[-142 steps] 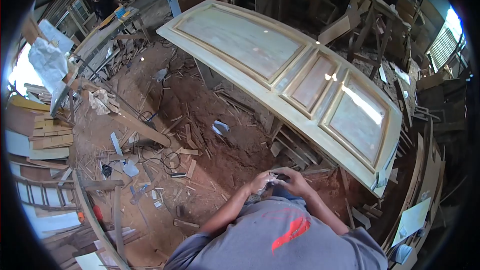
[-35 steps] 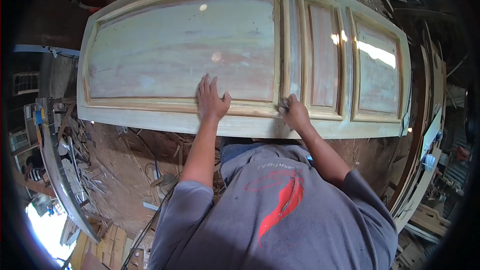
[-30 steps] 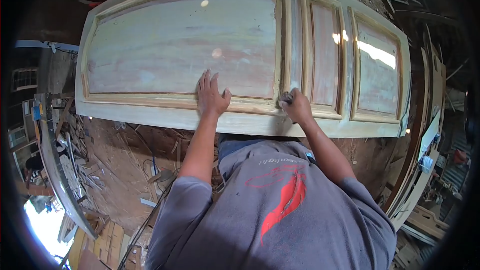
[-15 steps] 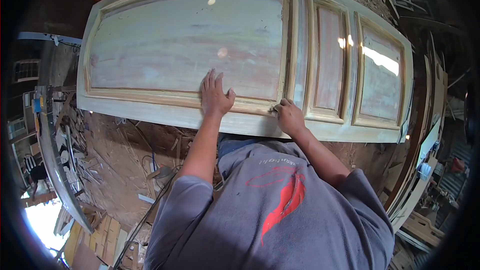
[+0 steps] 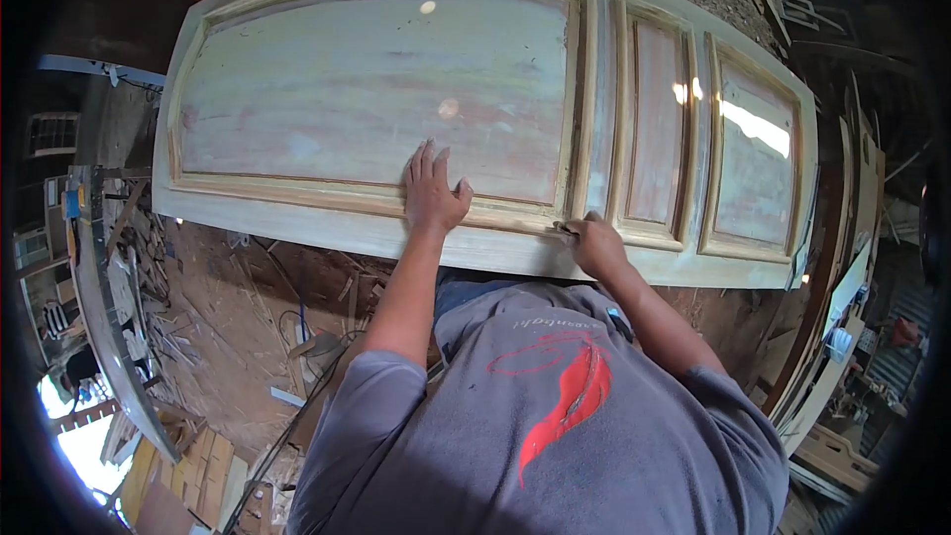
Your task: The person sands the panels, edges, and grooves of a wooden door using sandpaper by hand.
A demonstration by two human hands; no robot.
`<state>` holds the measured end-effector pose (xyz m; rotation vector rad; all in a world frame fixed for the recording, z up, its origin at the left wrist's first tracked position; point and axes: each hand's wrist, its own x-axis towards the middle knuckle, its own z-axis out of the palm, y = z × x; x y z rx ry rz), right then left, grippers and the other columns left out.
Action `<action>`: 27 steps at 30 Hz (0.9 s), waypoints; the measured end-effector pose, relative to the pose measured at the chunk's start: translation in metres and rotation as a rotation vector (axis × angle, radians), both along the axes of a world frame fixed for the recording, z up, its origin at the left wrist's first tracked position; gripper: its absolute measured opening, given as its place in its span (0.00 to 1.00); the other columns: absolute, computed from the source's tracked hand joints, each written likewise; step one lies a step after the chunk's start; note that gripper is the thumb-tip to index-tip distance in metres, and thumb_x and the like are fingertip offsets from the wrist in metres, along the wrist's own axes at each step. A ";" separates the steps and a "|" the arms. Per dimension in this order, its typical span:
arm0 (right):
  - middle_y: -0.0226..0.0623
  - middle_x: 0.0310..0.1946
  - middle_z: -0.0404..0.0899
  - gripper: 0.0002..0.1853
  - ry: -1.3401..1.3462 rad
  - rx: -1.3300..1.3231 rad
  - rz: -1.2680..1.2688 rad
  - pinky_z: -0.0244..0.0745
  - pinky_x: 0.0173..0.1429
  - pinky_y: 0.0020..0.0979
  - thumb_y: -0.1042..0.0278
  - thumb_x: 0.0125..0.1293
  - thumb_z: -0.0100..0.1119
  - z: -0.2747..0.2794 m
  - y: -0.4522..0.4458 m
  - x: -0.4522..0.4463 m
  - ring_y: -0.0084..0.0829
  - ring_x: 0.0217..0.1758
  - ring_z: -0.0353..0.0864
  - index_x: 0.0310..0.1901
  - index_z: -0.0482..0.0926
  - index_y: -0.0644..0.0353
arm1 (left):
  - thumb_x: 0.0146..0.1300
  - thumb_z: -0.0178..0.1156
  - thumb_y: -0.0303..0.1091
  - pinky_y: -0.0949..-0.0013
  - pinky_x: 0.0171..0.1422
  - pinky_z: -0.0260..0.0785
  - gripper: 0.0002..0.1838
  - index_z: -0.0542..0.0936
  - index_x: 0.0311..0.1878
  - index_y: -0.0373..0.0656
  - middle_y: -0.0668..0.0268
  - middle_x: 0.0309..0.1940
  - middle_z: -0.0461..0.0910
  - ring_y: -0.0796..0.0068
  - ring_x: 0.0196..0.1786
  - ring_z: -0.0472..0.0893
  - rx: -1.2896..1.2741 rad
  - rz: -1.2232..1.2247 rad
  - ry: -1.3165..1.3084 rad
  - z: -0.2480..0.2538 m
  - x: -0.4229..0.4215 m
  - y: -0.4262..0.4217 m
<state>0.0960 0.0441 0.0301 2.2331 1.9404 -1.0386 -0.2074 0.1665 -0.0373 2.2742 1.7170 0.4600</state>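
Observation:
A pale wooden panel door point(image 5: 376, 89) lies flat before me, with raised moulding framing its panels. My left hand point(image 5: 434, 193) rests open on the near edge of the big panel, its fingers spread and its palm over the moulding. My right hand point(image 5: 600, 246) is closed at the near right corner of that panel's frame. Between its thumb and fingers pokes out a small greyish piece point(image 5: 566, 230), which looks like folded sandpaper and is mostly hidden. It is at the near moulding strip point(image 5: 515, 216).
Scraps and offcuts litter the brown floor point(image 5: 223, 307) left of me. A cable point(image 5: 297, 416) runs across it. Long boards point(image 5: 842, 277) lean at the right, and stacked wood pieces point(image 5: 203, 466) lie at the lower left. Bright light falls on the right panel.
My right hand has shifted slightly right and toward me along the near moulding, still holding the small piece. My left hand stays in about the same place on the door.

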 end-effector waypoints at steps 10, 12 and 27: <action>0.61 0.43 0.90 0.17 0.106 -0.103 -0.098 0.86 0.57 0.56 0.61 0.71 0.64 0.013 -0.004 -0.002 0.62 0.48 0.90 0.58 0.91 0.53 | 0.65 0.69 0.43 0.41 0.90 0.54 0.35 0.76 0.73 0.38 0.45 0.81 0.68 0.44 0.86 0.62 0.027 -0.006 -0.027 0.000 0.000 0.000; 0.61 0.42 0.90 0.21 0.091 -0.106 -0.084 0.86 0.57 0.57 0.60 0.69 0.65 -0.004 -0.008 -0.017 0.63 0.47 0.91 0.61 0.90 0.52 | 0.64 0.69 0.42 0.41 0.90 0.54 0.35 0.76 0.73 0.38 0.45 0.81 0.69 0.44 0.86 0.62 0.030 -0.003 -0.012 0.000 0.000 0.000; 0.54 0.53 0.91 0.38 0.220 -0.142 -0.089 0.84 0.62 0.57 0.62 0.65 0.65 0.000 -0.019 -0.007 0.60 0.53 0.91 0.79 0.75 0.34 | 0.63 0.69 0.44 0.38 0.90 0.53 0.37 0.76 0.73 0.36 0.42 0.81 0.68 0.41 0.85 0.63 0.028 -0.012 -0.034 0.000 0.001 0.000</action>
